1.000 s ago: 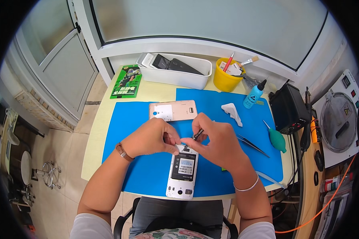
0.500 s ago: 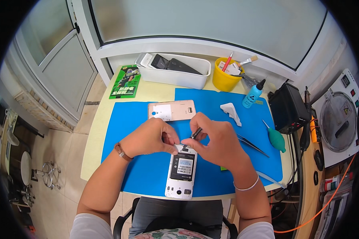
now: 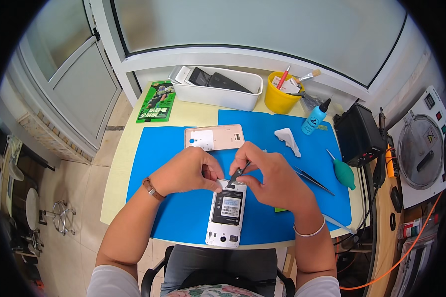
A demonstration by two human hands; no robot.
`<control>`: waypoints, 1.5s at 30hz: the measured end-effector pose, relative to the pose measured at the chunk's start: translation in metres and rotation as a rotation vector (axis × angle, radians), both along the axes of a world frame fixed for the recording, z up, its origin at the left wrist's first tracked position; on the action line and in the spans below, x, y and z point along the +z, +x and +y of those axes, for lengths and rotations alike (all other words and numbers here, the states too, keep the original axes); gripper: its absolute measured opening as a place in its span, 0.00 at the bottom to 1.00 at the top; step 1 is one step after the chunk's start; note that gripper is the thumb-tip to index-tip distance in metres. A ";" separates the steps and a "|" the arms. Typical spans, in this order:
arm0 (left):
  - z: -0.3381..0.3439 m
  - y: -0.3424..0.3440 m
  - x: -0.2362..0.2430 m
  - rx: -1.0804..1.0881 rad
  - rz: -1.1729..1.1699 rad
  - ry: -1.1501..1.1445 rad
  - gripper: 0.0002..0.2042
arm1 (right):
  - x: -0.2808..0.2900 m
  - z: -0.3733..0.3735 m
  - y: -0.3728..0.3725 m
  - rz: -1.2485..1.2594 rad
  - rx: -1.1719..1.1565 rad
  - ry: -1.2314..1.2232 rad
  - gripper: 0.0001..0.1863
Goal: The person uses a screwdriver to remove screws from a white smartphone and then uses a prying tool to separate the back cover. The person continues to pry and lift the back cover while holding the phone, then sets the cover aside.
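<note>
left hand: hand (image 3: 189, 171) curls, thumb and fingers drawn close together at the far-left corner of the phone; a firm grip cannot be told.
right hand: hand (image 3: 270, 175) pinches a black screwdriver (image 3: 237, 174) between thumb and fingers; the tool slants down toward the far end of the phone.
phone: open-backed white phone (image 3: 216, 225) lies on the blue mat (image 3: 153, 148), reaching from the fingertips toward the person; its long side points away.
battery: black battery (image 3: 217, 212) with a white label sits within the phone, just nearer the person than the fingertips.
cover: pinkish back cover (image 3: 225, 136) lies just beyond both hands.
tweezers: dark tweezers (image 3: 316, 181) lie to the right of the right hand.
blower: green air blower (image 3: 344, 174) lies farther right, past the tweezers.
tissue: crumpled white tissue (image 3: 288, 142) lies beyond the right hand.
bottle: blue bottle (image 3: 314, 120) stands beyond the right hand, farther right than the tissue.
box: white box (image 3: 215, 97) of phones stands well beyond both hands.
bucket: yellow bucket (image 3: 281, 103) stands just right of the box.
</note>
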State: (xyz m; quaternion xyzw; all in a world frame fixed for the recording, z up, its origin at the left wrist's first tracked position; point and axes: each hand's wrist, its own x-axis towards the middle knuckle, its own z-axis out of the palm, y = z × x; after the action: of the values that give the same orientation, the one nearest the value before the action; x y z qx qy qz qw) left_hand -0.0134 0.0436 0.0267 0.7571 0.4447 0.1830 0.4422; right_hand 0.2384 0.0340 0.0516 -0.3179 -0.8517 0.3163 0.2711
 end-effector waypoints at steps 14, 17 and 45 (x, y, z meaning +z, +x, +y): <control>0.001 -0.001 -0.002 -0.022 0.016 -0.005 0.13 | 0.006 0.000 0.002 0.131 -0.036 0.014 0.18; 0.001 -0.001 -0.001 -0.042 0.010 0.010 0.13 | 0.007 0.002 0.002 0.201 -0.113 0.084 0.19; -0.005 0.014 0.004 0.346 -0.398 0.280 0.09 | -0.018 0.021 -0.004 0.706 -0.338 -0.162 0.24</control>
State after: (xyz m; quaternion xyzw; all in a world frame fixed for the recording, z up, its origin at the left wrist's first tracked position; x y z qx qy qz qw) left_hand 0.0006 0.0387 0.0306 0.6727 0.4423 0.4602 0.3742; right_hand 0.2347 0.0551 0.0337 -0.3456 -0.6141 0.4234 0.5694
